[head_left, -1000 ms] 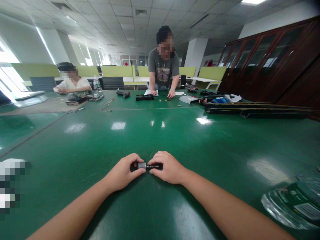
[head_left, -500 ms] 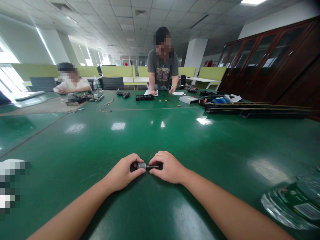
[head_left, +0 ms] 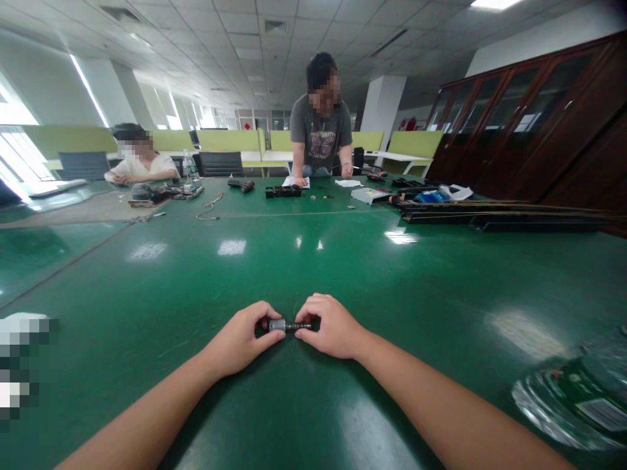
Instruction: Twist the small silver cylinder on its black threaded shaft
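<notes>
A short silver metal cylinder (head_left: pixel 277 325) lies level just above or on the green tabletop, with a thin, ridged dark shaft (head_left: pixel 300 326) running out of its right side. My left hand (head_left: pixel 245 338) is closed on the cylinder, thumb in front and index finger behind. On the shaft, the thumb and index finger of my right hand (head_left: pixel 330 329) are closed in a pinch. The shaft's far tip points into the hollow of my right palm. My left fingers partly cover the cylinder's left end.
A large clear bottle (head_left: pixel 578 398) lies at the right edge. Beyond, on the green table (head_left: pixel 274 261), are a black case (head_left: pixel 283 191), a power drill (head_left: pixel 241 186), a cord (head_left: pixel 209 210) and long black bars (head_left: pixel 490 212). A person (head_left: pixel 321 130) stands opposite; another (head_left: pixel 147 163) sits at left.
My right hand's fingertips have shifted slightly right along the shaft, while my left hand stays still. The standing person's one hand has risen and moved a little to the right.
</notes>
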Tool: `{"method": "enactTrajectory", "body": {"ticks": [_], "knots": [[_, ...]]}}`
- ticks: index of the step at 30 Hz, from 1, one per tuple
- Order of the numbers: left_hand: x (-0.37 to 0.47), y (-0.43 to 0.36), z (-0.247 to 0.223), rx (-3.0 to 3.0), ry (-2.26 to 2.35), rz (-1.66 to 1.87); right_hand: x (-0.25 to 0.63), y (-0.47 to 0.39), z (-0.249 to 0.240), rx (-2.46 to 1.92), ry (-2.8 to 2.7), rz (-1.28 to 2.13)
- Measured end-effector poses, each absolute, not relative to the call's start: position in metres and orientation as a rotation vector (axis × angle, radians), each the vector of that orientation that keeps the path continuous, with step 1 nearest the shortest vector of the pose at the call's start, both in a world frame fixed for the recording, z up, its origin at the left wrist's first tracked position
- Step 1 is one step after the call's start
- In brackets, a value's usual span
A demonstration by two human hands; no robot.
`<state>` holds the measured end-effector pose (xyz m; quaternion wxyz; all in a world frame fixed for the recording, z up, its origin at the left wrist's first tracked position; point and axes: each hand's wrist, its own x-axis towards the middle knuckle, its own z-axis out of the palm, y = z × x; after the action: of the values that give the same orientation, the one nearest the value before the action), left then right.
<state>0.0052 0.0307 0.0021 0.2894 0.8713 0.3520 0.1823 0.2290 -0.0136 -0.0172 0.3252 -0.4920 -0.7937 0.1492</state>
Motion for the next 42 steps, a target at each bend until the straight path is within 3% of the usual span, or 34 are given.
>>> {"method": "enactTrajectory", "body": {"ticks": [42], "knots": [[0.005,0.030,0.006,2.348,0.975,0.477,0.244,-0.011,-0.014,-1.379,-2.059,0.379]]}}
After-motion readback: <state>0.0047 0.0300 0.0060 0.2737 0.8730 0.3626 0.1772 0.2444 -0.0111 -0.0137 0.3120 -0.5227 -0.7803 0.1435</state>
